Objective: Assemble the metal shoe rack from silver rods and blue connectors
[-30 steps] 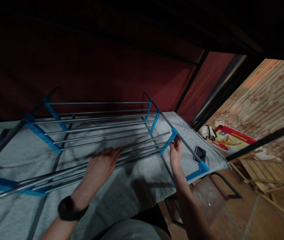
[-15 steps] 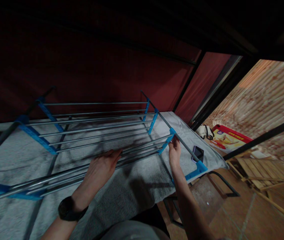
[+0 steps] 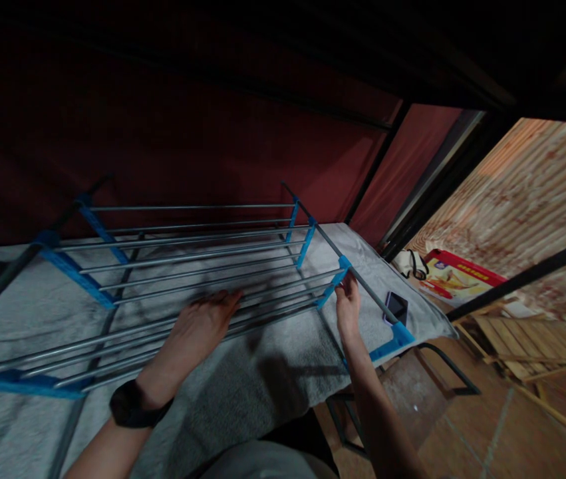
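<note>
A shoe-rack-like frame of grey metal tubes and blue plastic brackets lies on a grey cloth. My left hand, with a dark watch on its wrist, curls over the nearest metal rods about midway along them. Its fingertips are partly hidden behind the rods. At the right end of these rods, my right hand grips the blue bracket, its fingers partly behind it. The rods' left ends rest at the front-left blue bracket, spaced apart; whether they are seated I cannot tell.
A phone lies on the cloth beside the right side tube. Right of the covered surface are a dark-framed stool, a folded wooden piece and a red-yellow box. A dark red panel stands behind.
The near rods' left ends have shifted from bunched and overhanging to spread evenly along the left bracket. My left hand has moved slightly left and up; the right hand has stayed put.
</note>
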`<state>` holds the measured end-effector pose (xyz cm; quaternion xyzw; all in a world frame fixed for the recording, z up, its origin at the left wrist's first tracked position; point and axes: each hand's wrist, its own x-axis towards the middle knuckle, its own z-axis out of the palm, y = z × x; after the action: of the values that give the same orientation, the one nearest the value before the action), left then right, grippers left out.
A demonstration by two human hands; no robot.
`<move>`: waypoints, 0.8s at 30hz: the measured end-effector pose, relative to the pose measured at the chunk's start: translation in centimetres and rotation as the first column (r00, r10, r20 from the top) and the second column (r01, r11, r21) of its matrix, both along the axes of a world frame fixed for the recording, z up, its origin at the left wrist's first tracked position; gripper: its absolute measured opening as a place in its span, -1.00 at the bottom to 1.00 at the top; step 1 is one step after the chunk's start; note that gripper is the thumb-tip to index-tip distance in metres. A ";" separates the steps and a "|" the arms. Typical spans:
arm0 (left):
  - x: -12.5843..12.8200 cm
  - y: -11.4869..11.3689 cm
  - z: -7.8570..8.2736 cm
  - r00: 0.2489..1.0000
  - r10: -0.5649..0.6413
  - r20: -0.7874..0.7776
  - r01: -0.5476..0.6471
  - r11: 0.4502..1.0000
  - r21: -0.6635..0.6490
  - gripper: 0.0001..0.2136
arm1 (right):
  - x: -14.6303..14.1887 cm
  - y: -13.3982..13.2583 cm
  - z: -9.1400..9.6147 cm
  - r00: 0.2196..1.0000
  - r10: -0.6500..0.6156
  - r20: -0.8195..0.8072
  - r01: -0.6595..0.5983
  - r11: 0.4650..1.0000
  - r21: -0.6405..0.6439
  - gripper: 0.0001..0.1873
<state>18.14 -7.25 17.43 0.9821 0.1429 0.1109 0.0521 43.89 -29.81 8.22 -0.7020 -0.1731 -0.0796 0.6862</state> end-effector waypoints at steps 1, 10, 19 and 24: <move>0.1 0.1 0.1 1.000 -0.008 0.003 0.008 1.000 -0.004 -0.59 | 0.0 0.0 -0.1 1.000 -0.002 0.003 0.002 1.000 -0.006 -0.31; 0.5 1.0 0.5 1.000 -0.018 0.006 0.019 0.998 -0.064 -0.57 | -0.3 0.4 -0.4 1.000 0.000 0.030 0.000 1.000 0.010 -0.28; 0.5 0.3 1.2 0.999 0.023 -0.049 -0.028 0.993 -0.113 -0.62 | -0.5 0.5 -0.5 1.000 -0.011 0.024 0.011 1.000 -0.011 -0.26; 0.7 0.2 1.3 0.998 0.008 -0.066 -0.010 0.999 -0.040 -0.63 | -0.3 0.4 -0.4 1.000 -0.001 0.000 0.001 1.000 -0.008 -0.26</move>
<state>18.84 -7.05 18.75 0.9833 0.1512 0.0756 0.0667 43.62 -29.36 7.84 -0.7047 -0.1728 -0.0793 0.6836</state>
